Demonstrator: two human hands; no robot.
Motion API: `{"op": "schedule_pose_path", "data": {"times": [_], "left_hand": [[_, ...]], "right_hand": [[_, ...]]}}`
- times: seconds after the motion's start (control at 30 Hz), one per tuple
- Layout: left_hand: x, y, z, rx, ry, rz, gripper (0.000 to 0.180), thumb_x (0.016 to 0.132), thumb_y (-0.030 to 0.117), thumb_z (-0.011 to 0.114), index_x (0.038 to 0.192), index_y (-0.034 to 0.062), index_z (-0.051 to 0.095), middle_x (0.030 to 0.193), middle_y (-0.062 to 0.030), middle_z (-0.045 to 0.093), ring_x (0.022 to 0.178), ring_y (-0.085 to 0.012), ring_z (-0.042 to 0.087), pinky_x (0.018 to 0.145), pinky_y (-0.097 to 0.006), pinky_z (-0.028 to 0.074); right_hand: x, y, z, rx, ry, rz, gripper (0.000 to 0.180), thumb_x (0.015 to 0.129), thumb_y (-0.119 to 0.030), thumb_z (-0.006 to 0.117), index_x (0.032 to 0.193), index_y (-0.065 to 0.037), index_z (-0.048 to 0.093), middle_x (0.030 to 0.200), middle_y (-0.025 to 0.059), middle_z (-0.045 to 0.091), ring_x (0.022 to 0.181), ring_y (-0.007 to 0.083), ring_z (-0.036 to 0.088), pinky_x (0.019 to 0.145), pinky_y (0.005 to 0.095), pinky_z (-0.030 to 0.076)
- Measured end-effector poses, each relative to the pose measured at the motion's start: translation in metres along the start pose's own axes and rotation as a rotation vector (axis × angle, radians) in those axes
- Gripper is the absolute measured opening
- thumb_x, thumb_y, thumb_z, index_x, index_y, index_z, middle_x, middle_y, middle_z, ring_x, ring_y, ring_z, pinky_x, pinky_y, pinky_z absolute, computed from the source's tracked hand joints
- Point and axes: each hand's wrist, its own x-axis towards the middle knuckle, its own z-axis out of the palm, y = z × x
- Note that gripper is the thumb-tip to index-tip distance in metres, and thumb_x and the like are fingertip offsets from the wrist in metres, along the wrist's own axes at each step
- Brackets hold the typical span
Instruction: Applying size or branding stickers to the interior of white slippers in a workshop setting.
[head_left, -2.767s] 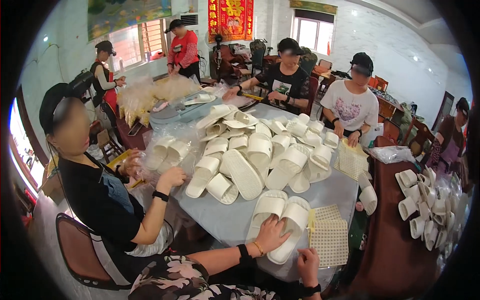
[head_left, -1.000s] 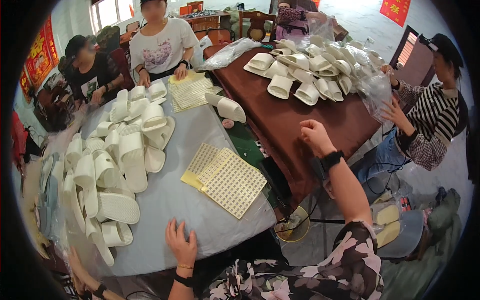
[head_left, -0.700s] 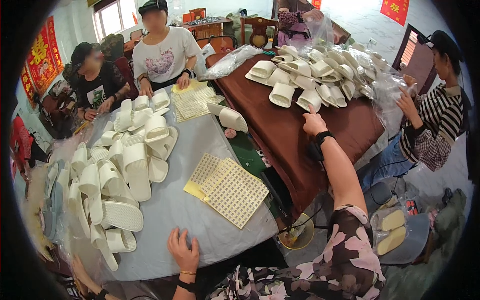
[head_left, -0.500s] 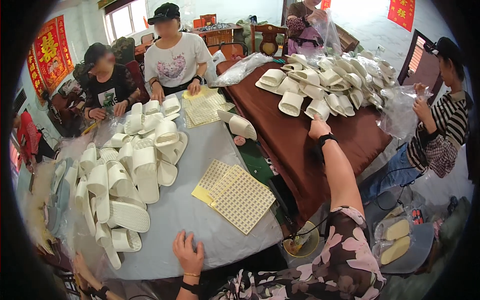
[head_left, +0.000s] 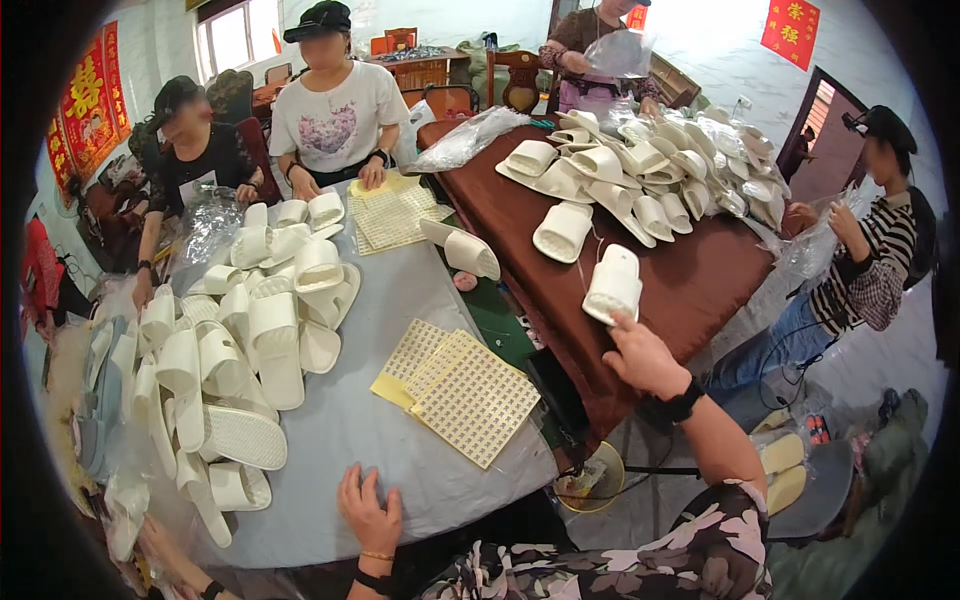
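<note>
My right hand [head_left: 648, 358] reaches over the brown-covered table and grips the near end of a white slipper [head_left: 614, 283]. Another white slipper [head_left: 563, 232] lies just beyond it, in front of a heap of white slippers [head_left: 655, 165]. On the grey-covered table my left hand [head_left: 370, 510] rests with fingers apart, holding nothing. Yellowish sheets of small printed stickers [head_left: 478, 405] lie beyond that hand, to its right. To its left spreads a second pile of white slippers [head_left: 275, 335]. A lone white slipper [head_left: 462, 248] stands tilted at the grey table's far right edge.
Between the brown-covered table [head_left: 700, 290] and the grey-covered table [head_left: 350, 420] runs a dark green gap. A yellow-rimmed bin [head_left: 592, 478] stands below it. Several co-workers surround the tables, some handling clear plastic bags. More sticker sheets [head_left: 395, 215] lie at the far side.
My right hand has drawn a white slipper from the heap toward me across the brown cover. My left hand stays on the grey table. At the far left, a co-worker's hand has reached to the slipper pile.
</note>
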Motion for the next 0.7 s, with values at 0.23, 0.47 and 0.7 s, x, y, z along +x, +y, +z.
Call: {"op": "schedule_pose_path", "data": {"times": [0.23,0.47,0.7], "left_hand": [[-0.002,-0.003,0.007,-0.059,-0.036,0.032,0.044,0.077,0.019,0.067,0.116,0.0010,0.060,0.134,-0.0213,0.049,0.127,-0.0406,0.042,0.107,-0.052,0.031],[-0.002,-0.004,0.009,0.018,-0.012,0.031,0.042,0.080,0.019,0.065,0.117,-0.0004,0.059,0.137,-0.0213,0.048,0.128,-0.0403,0.041,0.108,-0.052,0.031],[0.001,-0.006,0.012,0.060,0.022,0.054,0.042,0.081,0.022,0.064,0.116,-0.0009,0.059,0.135,-0.0217,0.049,0.126,-0.0411,0.043,0.106,-0.052,0.032]], "right_hand": [[0.034,0.009,-0.021,0.076,0.394,0.106,0.028,0.079,-0.026,0.069,0.092,-0.002,0.064,0.095,0.0169,0.064,0.092,0.0361,0.058,0.082,0.0448,0.048],[0.097,0.029,0.006,0.346,0.104,0.201,0.073,0.073,-0.032,0.072,0.133,0.000,0.046,0.107,0.0258,0.066,0.100,0.0407,0.063,0.088,0.0460,0.050],[0.166,0.046,0.003,0.346,0.162,0.286,0.075,0.070,-0.020,0.068,0.137,0.000,0.044,0.100,0.0283,0.067,0.096,0.0378,0.066,0.084,0.0428,0.052]]}}
